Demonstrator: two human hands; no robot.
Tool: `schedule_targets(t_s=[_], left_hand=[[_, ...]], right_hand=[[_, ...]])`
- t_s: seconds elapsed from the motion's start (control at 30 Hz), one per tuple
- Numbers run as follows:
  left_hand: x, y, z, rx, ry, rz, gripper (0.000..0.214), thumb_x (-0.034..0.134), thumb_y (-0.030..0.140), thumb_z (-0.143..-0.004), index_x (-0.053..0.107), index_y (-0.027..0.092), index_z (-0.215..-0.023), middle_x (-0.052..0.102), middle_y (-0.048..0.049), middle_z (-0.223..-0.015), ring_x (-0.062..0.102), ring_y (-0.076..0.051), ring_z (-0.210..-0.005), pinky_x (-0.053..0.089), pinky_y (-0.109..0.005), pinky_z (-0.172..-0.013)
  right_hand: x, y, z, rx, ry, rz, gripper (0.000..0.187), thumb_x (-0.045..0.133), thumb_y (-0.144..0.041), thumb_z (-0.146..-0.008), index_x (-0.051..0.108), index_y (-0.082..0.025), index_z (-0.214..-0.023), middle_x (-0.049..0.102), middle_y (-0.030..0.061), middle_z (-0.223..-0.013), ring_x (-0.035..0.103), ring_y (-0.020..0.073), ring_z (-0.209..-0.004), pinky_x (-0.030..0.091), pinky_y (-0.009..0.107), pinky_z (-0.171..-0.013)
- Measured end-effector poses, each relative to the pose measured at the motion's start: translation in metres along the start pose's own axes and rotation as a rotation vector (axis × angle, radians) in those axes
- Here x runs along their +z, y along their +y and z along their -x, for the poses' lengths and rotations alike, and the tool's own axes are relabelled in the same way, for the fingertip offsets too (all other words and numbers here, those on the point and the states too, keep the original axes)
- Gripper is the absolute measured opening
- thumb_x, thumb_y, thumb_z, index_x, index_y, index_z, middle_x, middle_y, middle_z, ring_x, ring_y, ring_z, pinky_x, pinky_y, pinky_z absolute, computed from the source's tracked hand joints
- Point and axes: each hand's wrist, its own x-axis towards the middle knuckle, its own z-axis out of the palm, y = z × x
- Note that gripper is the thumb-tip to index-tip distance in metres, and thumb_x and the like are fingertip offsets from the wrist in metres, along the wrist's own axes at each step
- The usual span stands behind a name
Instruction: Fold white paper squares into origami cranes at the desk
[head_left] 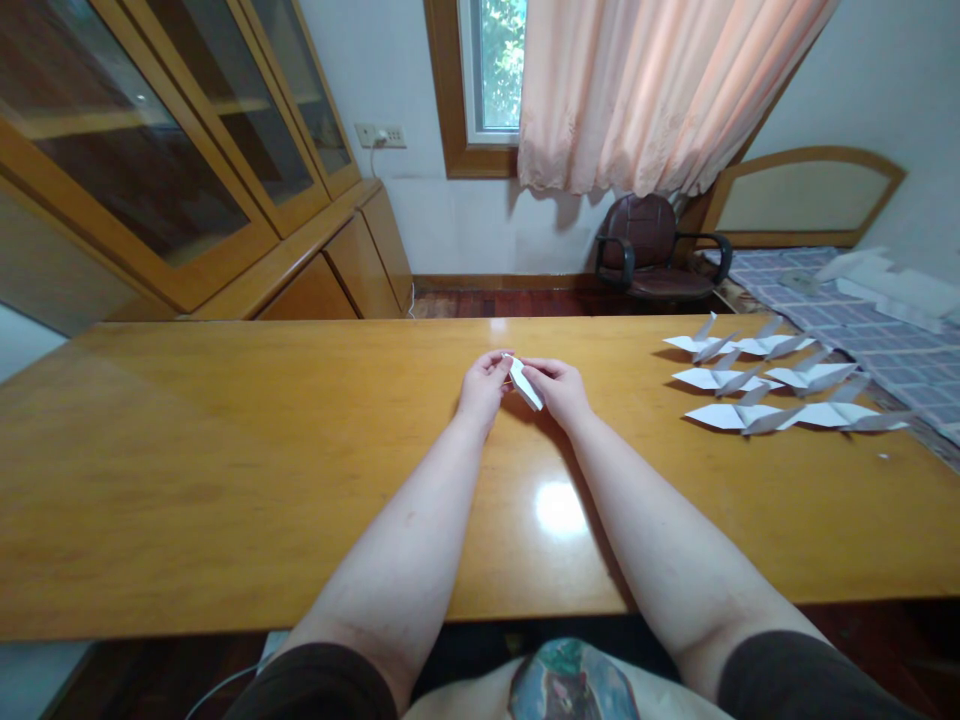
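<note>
A small folded piece of white paper point(523, 383) is held just above the wooden table point(225, 450), near its middle. My left hand point(482, 385) pinches its upper left end with closed fingers. My right hand point(559, 388) grips it from the right, fingers curled round it. Both forearms reach forward from the near edge of the table.
Several finished white paper cranes point(772, 385) lie in rows at the right of the table. Beyond are a dark office chair point(652, 250), a bed with a checked cover point(885, 330), a wooden glass-door cabinet point(187, 170) at the left, and a window with a pink curtain point(645, 90).
</note>
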Motion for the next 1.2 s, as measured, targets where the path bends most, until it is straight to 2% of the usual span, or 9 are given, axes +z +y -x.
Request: schedule_targets(t_s=[0.13,0.27,0.4,0.47,0.6,0.73,0.93,1.2], left_hand=[[0.000,-0.001,-0.001,0.003,0.058,-0.060,0.020,0.070,0.028,-0.071,0.066,0.014,-0.086,0.067,-0.0037,-0.075,0.061,-0.012,-0.067,0.050,-0.025,-0.063],[-0.002,-0.002,-0.002,0.045,0.094,-0.102,0.016,0.067,0.027,-0.072,0.065,0.014,-0.082,0.067,-0.0025,-0.071,0.061,-0.012,-0.065,0.049,-0.026,-0.064],[-0.004,-0.002,-0.001,0.054,0.054,-0.209,0.023,0.072,0.025,-0.066,0.067,0.015,-0.086,0.069,-0.0029,-0.073,0.063,-0.014,-0.068,0.049,-0.026,-0.066],[-0.004,-0.002,0.000,0.040,0.041,-0.264,0.026,0.074,0.022,-0.062,0.069,0.015,-0.086,0.070,-0.0035,-0.073,0.064,-0.015,-0.067,0.049,-0.027,-0.066],[-0.005,-0.002,0.000,0.020,0.072,-0.270,0.018,0.074,0.026,-0.062,0.070,0.015,-0.075,0.070,-0.0052,-0.071,0.063,-0.016,-0.066,0.048,-0.028,-0.065],[-0.006,-0.003,-0.001,0.040,0.101,-0.295,0.017,0.075,0.028,-0.061,0.070,0.015,-0.071,0.070,-0.0038,-0.067,0.061,-0.015,-0.063,0.046,-0.025,-0.061],[-0.013,-0.011,-0.005,0.045,0.178,-0.383,0.027,0.068,0.041,-0.069,0.066,0.016,-0.059,0.059,0.0013,-0.051,0.050,-0.010,-0.050,0.037,-0.022,-0.051],[-0.006,-0.009,-0.001,-0.017,0.222,-0.184,0.019,0.067,0.035,-0.070,0.066,0.017,-0.063,0.064,-0.0012,-0.059,0.056,-0.013,-0.055,0.040,-0.025,-0.056]], right_hand=[[0.002,0.001,-0.001,0.031,0.010,0.016,0.035,0.072,-0.040,-0.064,0.073,-0.014,-0.088,0.074,0.0098,-0.088,0.067,0.0205,-0.079,0.051,0.031,-0.072],[0.002,0.005,-0.002,0.132,-0.032,0.079,0.038,0.071,-0.043,-0.062,0.069,-0.013,-0.086,0.070,0.0066,-0.075,0.062,0.0163,-0.064,0.047,0.027,-0.059],[0.000,0.008,-0.003,0.126,-0.089,0.274,0.038,0.069,-0.052,-0.064,0.064,-0.014,-0.067,0.062,0.0022,-0.059,0.052,0.0124,-0.054,0.035,0.023,-0.050],[-0.002,0.008,-0.002,0.111,-0.104,0.291,0.040,0.067,-0.054,-0.065,0.063,-0.014,-0.066,0.059,0.0010,-0.058,0.049,0.0116,-0.053,0.033,0.023,-0.049],[-0.006,0.005,-0.002,0.155,-0.224,0.264,0.034,0.071,-0.047,-0.061,0.062,-0.015,-0.066,0.056,-0.0020,-0.055,0.046,0.0103,-0.051,0.031,0.023,-0.048],[-0.008,0.001,-0.002,0.182,-0.317,0.347,0.031,0.071,-0.043,-0.059,0.057,-0.016,-0.058,0.048,-0.0046,-0.048,0.039,0.0081,-0.046,0.024,0.023,-0.045],[-0.006,-0.003,-0.001,0.156,-0.359,0.429,0.028,0.069,-0.041,-0.061,0.058,-0.015,-0.057,0.050,-0.0037,-0.050,0.040,0.0086,-0.048,0.025,0.023,-0.046],[-0.009,0.004,-0.004,0.151,-0.388,0.387,0.029,0.068,-0.043,-0.063,0.063,-0.014,-0.064,0.054,-0.0020,-0.053,0.044,0.0097,-0.049,0.029,0.023,-0.047]])
